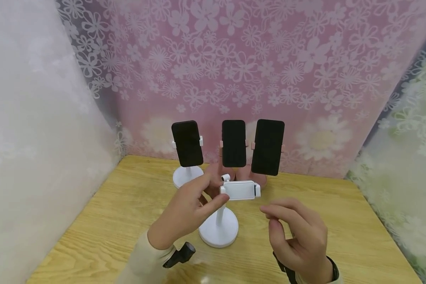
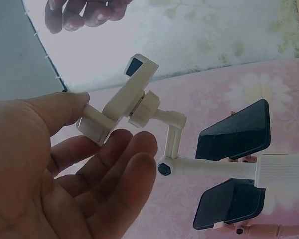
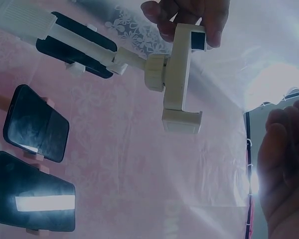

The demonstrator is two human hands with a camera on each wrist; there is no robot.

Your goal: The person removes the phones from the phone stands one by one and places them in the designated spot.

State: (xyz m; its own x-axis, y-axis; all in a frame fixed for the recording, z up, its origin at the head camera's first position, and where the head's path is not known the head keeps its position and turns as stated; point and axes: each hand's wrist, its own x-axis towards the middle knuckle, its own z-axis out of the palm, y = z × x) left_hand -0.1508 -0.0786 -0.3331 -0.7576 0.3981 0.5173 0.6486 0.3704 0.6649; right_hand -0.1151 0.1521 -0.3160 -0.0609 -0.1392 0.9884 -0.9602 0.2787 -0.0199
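In the head view a white phone stand rises from its round base near the table's middle, its phone clamp turned sideways with no phone in it. My left hand pinches the left end of the clamp between thumb and fingers, which the left wrist view shows closely: the thumb lies on the clamp's end jaw. Apart from the stand, my right hand hovers to the right with loosely bent fingers and nothing in it. A ribbed knob sits behind the clamp in the right wrist view.
Behind stand three phones in holders: a left phone on a white stand, a middle phone and a right phone on pink stands. A floral curtain backs the wooden table.
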